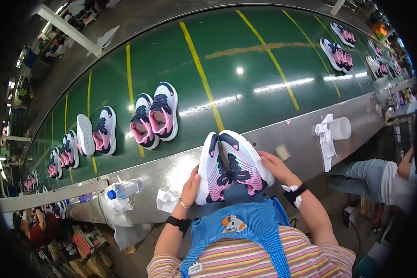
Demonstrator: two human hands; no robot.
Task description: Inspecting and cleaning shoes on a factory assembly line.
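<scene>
Two sneakers in white, pink and navy are held upright side by side in front of me, at the metal edge of the green belt. My left hand (189, 186) grips the left sneaker (213, 173) along its white sole. Around the outer sole of the right sneaker (243, 162) my right hand (278, 167) is closed. Their toes point away from me and nearly touch, with the uppers facing each other. Parts of my fingers are hidden behind the soles.
On the green conveyor belt (217, 51), marked with yellow lines, a pair of sneakers (158, 113) lies left of centre, with several more farther left and at far right. A water bottle (124, 190), crumpled white paper (166, 201), white cloth (327, 141) and translucent cup (340, 128) rest on the metal ledge. Another person (380, 180) stands at right.
</scene>
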